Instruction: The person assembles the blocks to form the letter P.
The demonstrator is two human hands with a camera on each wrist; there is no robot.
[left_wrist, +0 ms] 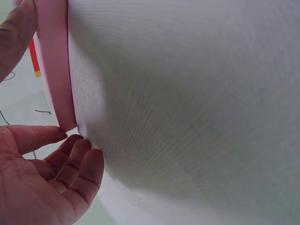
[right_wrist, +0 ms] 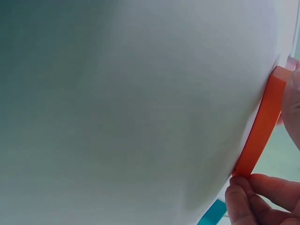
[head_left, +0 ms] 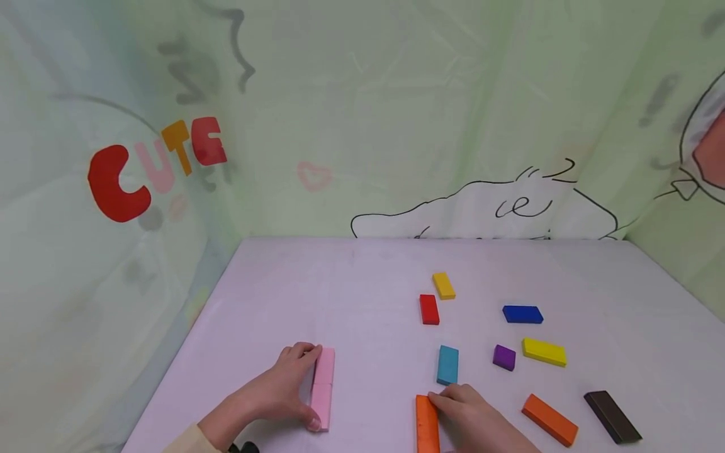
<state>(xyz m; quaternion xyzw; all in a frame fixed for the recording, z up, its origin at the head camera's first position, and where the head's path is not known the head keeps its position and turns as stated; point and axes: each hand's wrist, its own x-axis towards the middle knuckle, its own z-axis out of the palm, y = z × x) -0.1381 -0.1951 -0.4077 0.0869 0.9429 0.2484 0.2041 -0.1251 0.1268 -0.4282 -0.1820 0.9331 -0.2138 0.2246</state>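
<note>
Two pink blocks lie end to end in one line on the table. My left hand spans them, fingertips at the far end and thumb at the near end. In the left wrist view a pink block shows between thumb and index finger. My right hand grips an orange block lying lengthwise, its near end cut off by the frame. The right wrist view shows that orange block held by its two ends. Just beyond my right hand lies a teal block.
Farther back are a red block and an amber block. To the right lie a blue block, a purple block, a yellow block, another orange block and a dark brown block.
</note>
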